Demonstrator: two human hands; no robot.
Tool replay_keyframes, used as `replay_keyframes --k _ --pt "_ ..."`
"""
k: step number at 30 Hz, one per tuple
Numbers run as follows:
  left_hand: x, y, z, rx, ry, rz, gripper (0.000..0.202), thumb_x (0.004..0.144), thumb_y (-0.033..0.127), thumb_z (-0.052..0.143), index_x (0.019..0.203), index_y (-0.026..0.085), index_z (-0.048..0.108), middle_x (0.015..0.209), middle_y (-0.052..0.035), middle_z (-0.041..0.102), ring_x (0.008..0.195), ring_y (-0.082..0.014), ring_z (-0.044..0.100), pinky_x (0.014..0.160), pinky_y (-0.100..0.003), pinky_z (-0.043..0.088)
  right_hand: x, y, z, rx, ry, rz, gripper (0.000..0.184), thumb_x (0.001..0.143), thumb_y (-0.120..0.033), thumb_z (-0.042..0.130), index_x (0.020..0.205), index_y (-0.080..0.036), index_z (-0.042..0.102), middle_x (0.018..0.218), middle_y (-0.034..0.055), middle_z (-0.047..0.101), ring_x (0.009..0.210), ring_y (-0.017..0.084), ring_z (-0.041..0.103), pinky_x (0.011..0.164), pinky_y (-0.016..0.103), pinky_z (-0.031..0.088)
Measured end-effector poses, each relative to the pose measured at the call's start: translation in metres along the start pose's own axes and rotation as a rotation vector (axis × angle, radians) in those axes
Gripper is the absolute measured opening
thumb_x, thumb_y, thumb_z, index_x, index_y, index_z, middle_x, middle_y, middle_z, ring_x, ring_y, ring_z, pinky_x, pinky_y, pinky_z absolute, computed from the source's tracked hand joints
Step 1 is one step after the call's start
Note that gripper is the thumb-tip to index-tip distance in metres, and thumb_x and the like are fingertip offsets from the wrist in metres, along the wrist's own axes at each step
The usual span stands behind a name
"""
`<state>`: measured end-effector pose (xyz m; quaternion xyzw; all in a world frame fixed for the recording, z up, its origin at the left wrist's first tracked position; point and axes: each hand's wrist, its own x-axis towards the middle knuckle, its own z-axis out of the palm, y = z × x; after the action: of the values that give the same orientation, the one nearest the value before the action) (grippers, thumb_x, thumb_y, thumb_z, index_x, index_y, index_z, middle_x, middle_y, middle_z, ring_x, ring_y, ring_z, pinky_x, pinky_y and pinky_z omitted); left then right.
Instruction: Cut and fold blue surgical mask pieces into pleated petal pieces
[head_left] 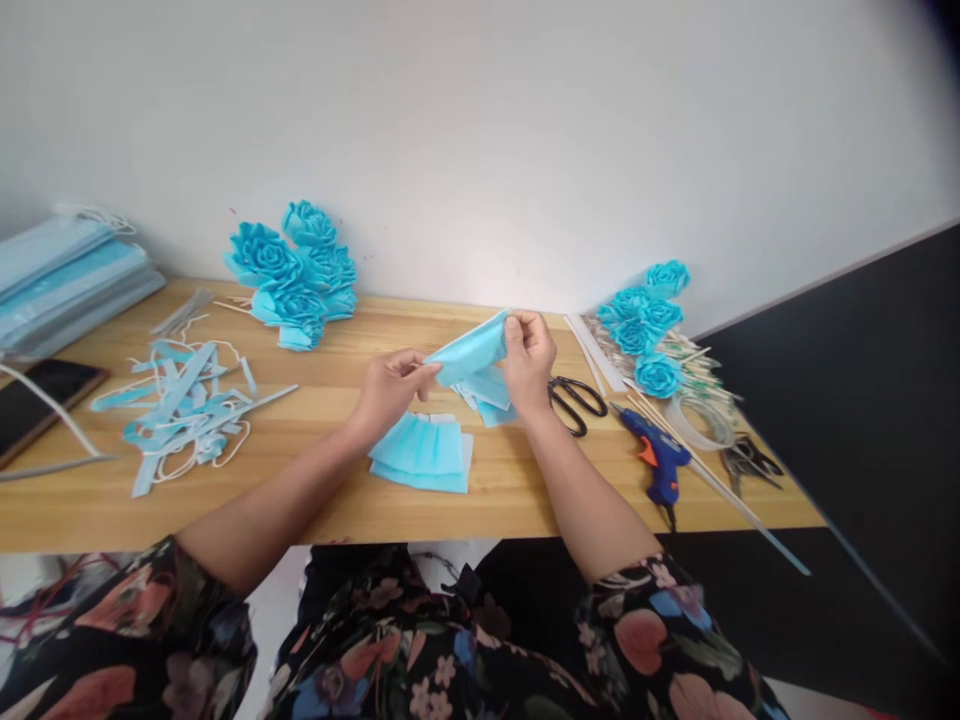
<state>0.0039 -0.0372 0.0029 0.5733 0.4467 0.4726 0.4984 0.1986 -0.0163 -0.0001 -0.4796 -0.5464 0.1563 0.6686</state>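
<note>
Sheet (474, 348) between left grip (391, 390), right grip (531, 362)

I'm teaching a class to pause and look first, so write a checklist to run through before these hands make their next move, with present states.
1. Held light-blue mask piece gripped at both ends, by left hand and right hand: ok.
2. Scissors fully visible: not ok; the handles show, the blades do not.
3. Glue gun lying apart from both hands: ok.
4. Glue gun cold: cannot tell.
5. Cut strips piled apart from the pleated pieces on the table: ok.
</note>
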Motion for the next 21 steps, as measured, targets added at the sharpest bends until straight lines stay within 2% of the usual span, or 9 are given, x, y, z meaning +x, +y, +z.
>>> replay_keyframes --k 2,3,6,8,12,16,21 --pt "0.001 0.0 0.0 -0.067 0.011 -0.068 0.026 0.077 0.038 0.071 0.069 0.015 0.061 0.049 0.0013 0.06 0.04 -0.0079 0.046 0.044 -0.021 0.036 -0.003 -0.003 0.002 -0.027 0.017 -0.048 0.029 0.095 -0.047 0.053 0.089 -0.019 0.058 0.074 -0.0018 0.055 0.067 0.012 0.049 0.064 0.025 0.04" --pt "0.001 0.0 0.0 -0.115 0.006 -0.092 0.028 0.077 0.039 0.072 0.071 0.015 0.059 0.052 -0.0001 0.063 0.041 -0.0094 0.051 0.045 -0.021 0.04 -0.005 -0.004 0.004 -0.04 0.022 -0.065 0.029 0.095 -0.047 0.052 0.089 -0.019 0.057 0.075 -0.0016 0.055 0.068 0.012 0.049 0.065 0.025 0.04" --pt "0.003 -0.001 0.0 -0.231 -0.001 -0.097 0.033 0.075 0.042 0.075 0.074 0.016 0.054 0.066 -0.0041 0.071 0.062 -0.0171 0.07 0.061 -0.027 0.056 -0.008 -0.004 0.006 -0.078 0.031 -0.086 0.029 0.096 -0.047 0.05 0.09 -0.02 0.056 0.075 -0.0017 0.055 0.067 0.012 0.049 0.064 0.026 0.04" --pt "0.004 -0.003 0.001 -0.243 -0.015 -0.083 0.036 0.075 0.043 0.076 0.075 0.016 0.052 0.071 -0.0045 0.073 0.072 -0.0197 0.074 0.067 -0.03 0.058 -0.008 -0.004 0.005 -0.101 0.037 -0.092 0.03 0.096 -0.048 0.049 0.09 -0.02 0.055 0.075 -0.0018 0.054 0.067 0.012 0.05 0.065 0.026 0.04" --pt "0.007 -0.005 0.001 -0.217 -0.073 -0.07 0.037 0.077 0.044 0.075 0.076 0.016 0.051 0.069 -0.0045 0.072 0.069 -0.0199 0.074 0.068 -0.031 0.059 -0.003 -0.003 0.0 -0.145 0.028 -0.126 0.03 0.097 -0.048 0.048 0.09 -0.02 0.055 0.072 -0.002 0.054 0.065 0.012 0.048 0.064 0.026 0.04" --pt "0.007 -0.004 -0.002 -0.199 -0.073 -0.059 0.034 0.079 0.042 0.073 0.076 0.017 0.05 0.062 -0.0033 0.07 0.062 -0.0186 0.072 0.064 -0.03 0.059 0.003 -0.003 -0.008 -0.184 -0.033 -0.146 0.03 0.097 -0.048 0.049 0.089 -0.02 0.057 0.067 -0.0037 0.05 0.06 0.011 0.044 0.059 0.026 0.037" --pt "0.003 0.002 -0.002 -0.194 -0.091 -0.04 0.032 0.08 0.04 0.072 0.076 0.016 0.052 0.06 -0.0037 0.07 0.056 -0.0167 0.07 0.061 -0.029 0.058 0.008 0.0 -0.013 -0.158 -0.083 -0.104 0.028 0.096 -0.047 0.051 0.088 -0.021 0.057 0.06 -0.0057 0.042 0.053 0.01 0.037 0.054 0.026 0.031"
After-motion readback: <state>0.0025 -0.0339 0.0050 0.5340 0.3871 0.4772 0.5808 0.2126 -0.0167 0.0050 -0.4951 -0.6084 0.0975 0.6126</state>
